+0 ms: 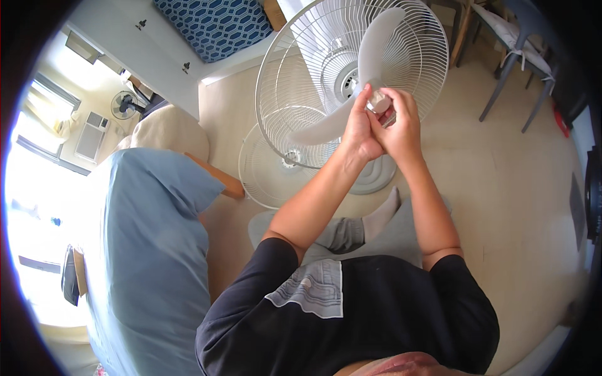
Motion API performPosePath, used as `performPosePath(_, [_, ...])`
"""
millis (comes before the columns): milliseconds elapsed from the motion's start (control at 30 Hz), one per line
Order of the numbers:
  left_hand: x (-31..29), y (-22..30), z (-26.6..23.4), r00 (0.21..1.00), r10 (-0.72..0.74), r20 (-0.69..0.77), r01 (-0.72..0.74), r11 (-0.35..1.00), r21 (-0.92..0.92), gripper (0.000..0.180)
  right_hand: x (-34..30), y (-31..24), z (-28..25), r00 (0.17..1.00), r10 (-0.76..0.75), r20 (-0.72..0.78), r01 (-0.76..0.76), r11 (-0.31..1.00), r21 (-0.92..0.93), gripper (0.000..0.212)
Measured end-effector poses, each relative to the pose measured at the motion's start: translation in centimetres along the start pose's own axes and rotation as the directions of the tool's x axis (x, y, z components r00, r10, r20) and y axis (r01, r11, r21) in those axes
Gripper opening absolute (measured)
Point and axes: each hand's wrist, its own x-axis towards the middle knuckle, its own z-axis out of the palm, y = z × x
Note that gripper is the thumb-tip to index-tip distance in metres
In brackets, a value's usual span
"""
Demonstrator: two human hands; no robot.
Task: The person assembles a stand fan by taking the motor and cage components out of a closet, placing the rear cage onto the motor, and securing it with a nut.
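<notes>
A fan stands in front of me with its front uncovered; its pale grey blades (pixel 380 47) sit before a white wire rear grille (pixel 276 69). At the middle of the blades is a small whitish faceted knob (pixel 379 101). My left hand (pixel 362 130) closes on it from the left, thumb pointing up along its side. From the right, my right hand (pixel 404 122) curls its fingers round the same knob. Both palms are close together below it, and some fingers are hidden. The round grey fan base (pixel 374 178) shows beneath my wrists.
A round wire front grille (pixel 251 178) lies on the floor left of the fan. A blue-covered bed (pixel 147 238) fills the left side. Chairs (pixel 511 59) stand at the far right. A blue patterned cushion (pixel 216 28) rests at the back, beside white cabinet doors (pixel 150 50).
</notes>
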Motion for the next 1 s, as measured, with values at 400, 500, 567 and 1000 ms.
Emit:
performPosePath(400, [1.3, -0.2, -0.8, 0.992, -0.005, -0.126, 0.016, 0.996, 0.084, 0.051, 0.1, 0.0, -0.1, 0.98, 0.168, 0.106, -0.175, 0.983, 0.059, 0.036])
performPosePath(500, [0.8, -0.4, -0.1, 0.987, -0.004, -0.162, 0.024, 0.992, 0.12, 0.053, 0.3, 0.8, -0.3, 0.992, 0.041, 0.122, -0.04, 0.999, -0.014, 0.036])
performPosePath(567, [0.8, -0.4, -0.3, 0.988, -0.013, -0.153, 0.03, 0.994, 0.11, 0.054, 0.3, 1.2, -0.3, 0.991, -0.029, 0.131, 0.033, 0.999, -0.028, 0.036])
performPosePath(1000, [0.5, 0.4, -0.5, 0.986, -0.058, 0.154, 0.069, 0.995, -0.068, 0.054, -0.5, 0.4, 0.5, 0.986, 0.137, 0.092, -0.147, 0.983, 0.106, 0.036])
